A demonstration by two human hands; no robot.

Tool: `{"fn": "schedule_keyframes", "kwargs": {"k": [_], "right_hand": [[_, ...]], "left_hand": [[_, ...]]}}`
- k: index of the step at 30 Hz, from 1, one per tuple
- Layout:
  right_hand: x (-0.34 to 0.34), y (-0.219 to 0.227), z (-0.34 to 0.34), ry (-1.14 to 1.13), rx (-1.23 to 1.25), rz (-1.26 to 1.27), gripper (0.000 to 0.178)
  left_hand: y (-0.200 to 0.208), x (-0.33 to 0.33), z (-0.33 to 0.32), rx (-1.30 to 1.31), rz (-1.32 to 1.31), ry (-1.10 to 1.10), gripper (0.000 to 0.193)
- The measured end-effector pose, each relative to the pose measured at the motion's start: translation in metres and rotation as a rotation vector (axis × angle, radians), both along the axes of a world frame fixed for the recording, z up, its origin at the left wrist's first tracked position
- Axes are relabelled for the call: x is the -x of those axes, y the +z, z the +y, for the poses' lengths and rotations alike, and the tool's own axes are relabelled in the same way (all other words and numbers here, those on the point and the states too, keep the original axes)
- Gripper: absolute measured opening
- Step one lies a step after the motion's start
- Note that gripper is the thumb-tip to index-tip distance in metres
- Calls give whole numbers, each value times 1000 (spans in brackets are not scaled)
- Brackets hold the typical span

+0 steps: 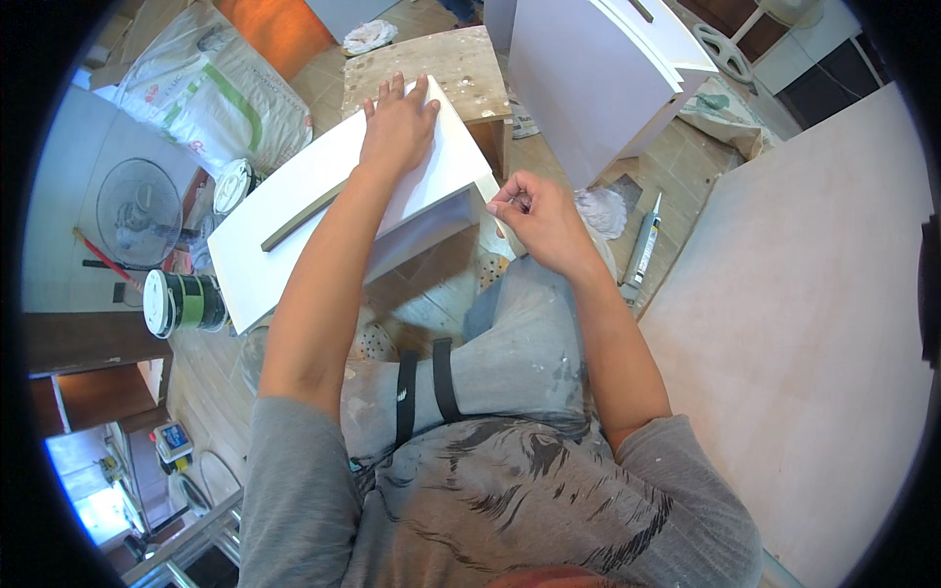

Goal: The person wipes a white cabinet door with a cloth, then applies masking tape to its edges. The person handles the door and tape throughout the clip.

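**Steadying a white panel on a stool**

Pressing down flat, the left hand (397, 122) is lying with fingers spread and open on the far end of the white panel (294, 220), gripping nothing. The panel is resting tilted across a worn wooden stool (441, 64), its near corner hanging over the tiled floor above the person's knee. The right hand (539, 220) is curling at the panel's right edge, fingertips pinched together on something small; what it is pinching is too small to tell. A dark strip handle (304, 218) is lying across the panel's face.

As a judgement, the panel is overhanging the stool a good way, so if the flat palm lifts or slides, the board could be tipping or slipping off toward the floor. The pinched item could also be dropping among the clutter below.

A white sack (211, 93) with green and red markings is slumping at upper left. Beside the panel's left edge, a round tin (235, 184) with a white lid is standing, and a larger tub (181, 302) with a green and black band is lying near it. A grey sealant tube (645, 245) is lying on the floor at right, alongside a big plywood sheet (814, 323).
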State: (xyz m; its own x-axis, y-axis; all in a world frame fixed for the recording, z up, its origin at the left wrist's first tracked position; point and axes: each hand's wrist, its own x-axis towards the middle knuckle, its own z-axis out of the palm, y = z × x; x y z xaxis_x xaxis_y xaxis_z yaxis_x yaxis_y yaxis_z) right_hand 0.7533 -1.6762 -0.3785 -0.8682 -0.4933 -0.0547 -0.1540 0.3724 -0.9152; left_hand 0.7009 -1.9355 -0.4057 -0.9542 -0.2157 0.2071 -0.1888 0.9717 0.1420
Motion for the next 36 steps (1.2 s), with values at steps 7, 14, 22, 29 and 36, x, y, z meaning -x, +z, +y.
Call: {"fn": "schedule_keyframes", "kwargs": {"k": [7,14,22,29,36], "right_hand": [[-1,4,0,-4,-52,-26,17],[-1,3,-1,-14,-27,-8,18],[-2,0,-2,-16,-42,17,19],[-3,2,-2,-3,-55,27,20],[-4,-4,-1,3,20,59,15]], "left_hand": [[22,-20,-1,-195,15,-115,54],[18,-14,-1,21,-7,-91,63],[11,-6,18,114,-8,5,59],[13,-53,45,101,-23,-238,52],[35,-98,44,-304,-121,-531,47]]}}
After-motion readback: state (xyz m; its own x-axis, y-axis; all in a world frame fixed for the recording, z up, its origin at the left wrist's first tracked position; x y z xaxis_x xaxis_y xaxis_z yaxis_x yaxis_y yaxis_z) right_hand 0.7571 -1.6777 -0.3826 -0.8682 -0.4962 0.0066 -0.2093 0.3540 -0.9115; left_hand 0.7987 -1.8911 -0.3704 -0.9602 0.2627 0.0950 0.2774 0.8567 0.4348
